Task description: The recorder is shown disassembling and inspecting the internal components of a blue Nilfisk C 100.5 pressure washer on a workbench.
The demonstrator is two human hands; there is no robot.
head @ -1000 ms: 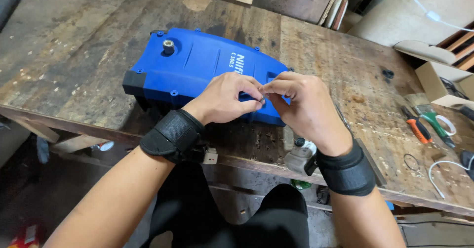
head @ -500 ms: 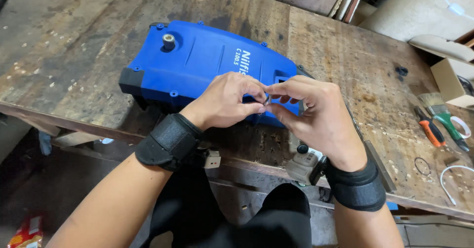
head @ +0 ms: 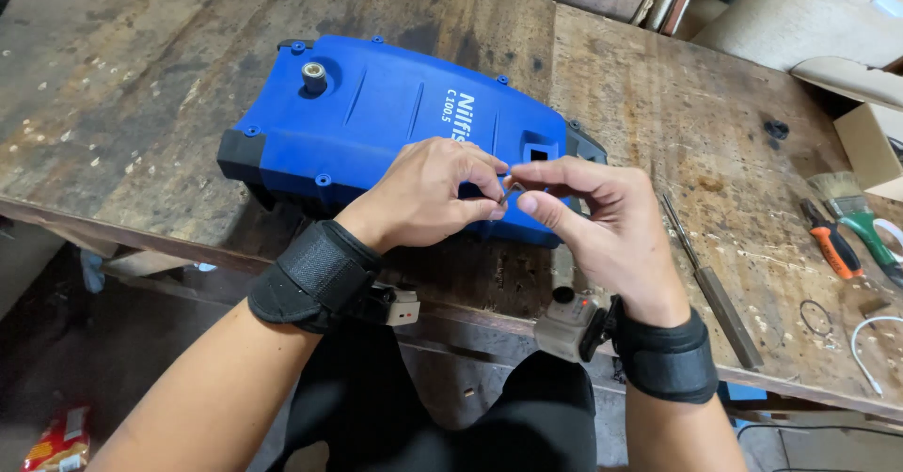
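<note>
Two black wrist straps sit nearest the camera, one on each forearm, each carrying a small pale device on its inner side, so both wrists stay free to turn. Just past them the left hand (head: 428,195) and the right hand (head: 602,232) meet above the near edge of the bench (head: 141,105), fingertips drawn together around a small metal part (head: 509,188) that looks like a thin ring or clip; it is too small to tell which. The left hand pinches it between thumb and forefinger with the other fingers curled in, while the right hand closes thumb and forefinger on it from the other side, its remaining fingers loosely bent. Holding it up between both hands, off the wood, seems to let the person see and turn so small a piece. Directly behind the hands lies a blue plastic housing (head: 376,115), flat on its back and slanted across the bench, with a brass fitting (head: 314,77) standing up near its far left end and a square opening (head: 539,153) close to the fingertips; lying flat, it stays put without a hand on it. To the right, a long metal file (head: 710,279) rests on the worn wood just beside the right wrist, within easy reach. Farther right are orange-handled pliers (head: 831,243), a green-handled tool (head: 870,237) and a paintbrush (head: 832,187), grouped near a cardboard box (head: 870,148) at the edge.
</note>
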